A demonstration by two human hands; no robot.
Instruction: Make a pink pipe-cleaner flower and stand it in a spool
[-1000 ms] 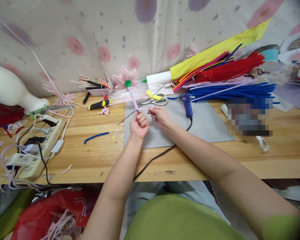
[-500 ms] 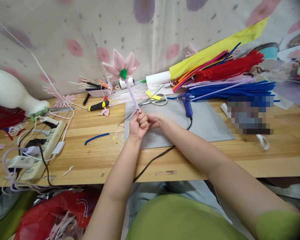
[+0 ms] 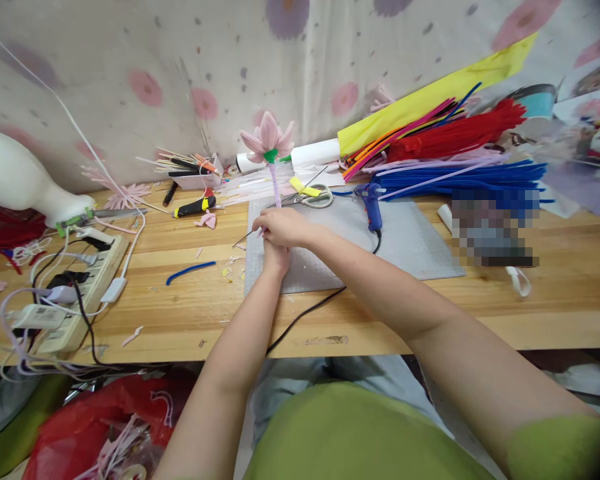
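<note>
Keeping the lilac strip taut in pinched right fingers should suit the twelve-o'clock stem; the left hand's grip is hidden.

Rightward, my hands can pass low over the grey mat until the glue gun and its cord; scissors lie just ahead, and the power strip blocks far left.
</note>
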